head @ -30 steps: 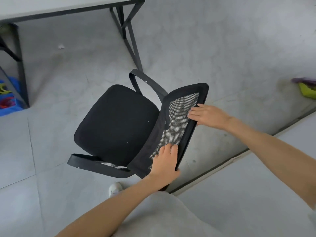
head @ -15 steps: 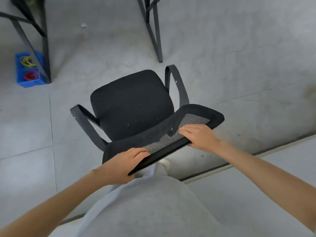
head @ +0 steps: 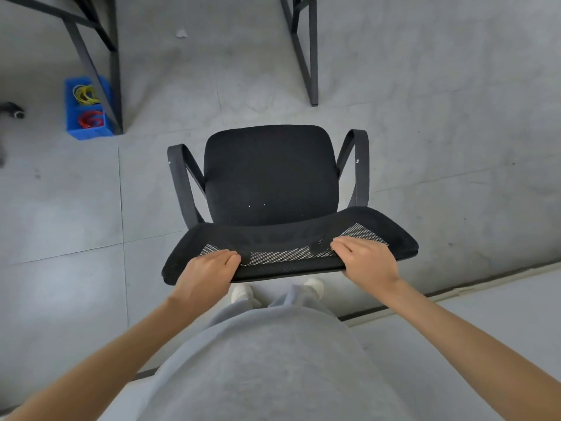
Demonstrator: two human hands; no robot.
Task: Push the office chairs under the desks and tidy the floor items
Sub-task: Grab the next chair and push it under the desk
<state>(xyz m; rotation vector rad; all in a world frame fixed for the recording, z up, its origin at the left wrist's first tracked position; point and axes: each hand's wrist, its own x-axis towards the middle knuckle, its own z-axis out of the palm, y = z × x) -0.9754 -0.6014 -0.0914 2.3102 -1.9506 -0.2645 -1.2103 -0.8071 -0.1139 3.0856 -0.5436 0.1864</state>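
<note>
At the 6 o'clock edge of the view, the person's torso in a grey garment (head: 273, 360) fills the lower frame, with both bare forearms reaching forward toward 12 o'clock. Two white shoes (head: 242, 291) show just beyond the garment, directly below the rear edge of the chair back.

The left hand (head: 202, 276) grips the top edge of the mesh backrest (head: 288, 253) near its 9 o'clock end; its fingers (head: 226, 257) curl over the top onto the mesh face. The right hand (head: 365, 261) grips the same edge near the 3 o'clock end, fingers curled forward over the mesh in the same manner. The thumbs lie under or behind the edge and cannot be seen.

The black office chair (head: 270, 174) stands on the grey tiled floor (head: 60, 208) at frame centre. The backrest's long axis runs from 9 o'clock to 3 o'clock. The seat faces 12 o'clock, toward the gap between the desk legs. One armrest (head: 179, 180) flanks the seat at 9 o'clock and the other (head: 361, 165) at 3 o'clock; each runs roughly front to back.

Farther out, a black metal desk leg frame (head: 115, 86) stands at 10 o'clock and a second desk leg frame (head: 312, 56) at 1 o'clock. The chair seat is short of both. A blue bin (head: 88, 132) holding yellow and red coiled wire sits on the floor touching or just beside the 10 o'clock frame. A small white scrap (head: 181, 33) lies on the floor near 11 o'clock.
</note>
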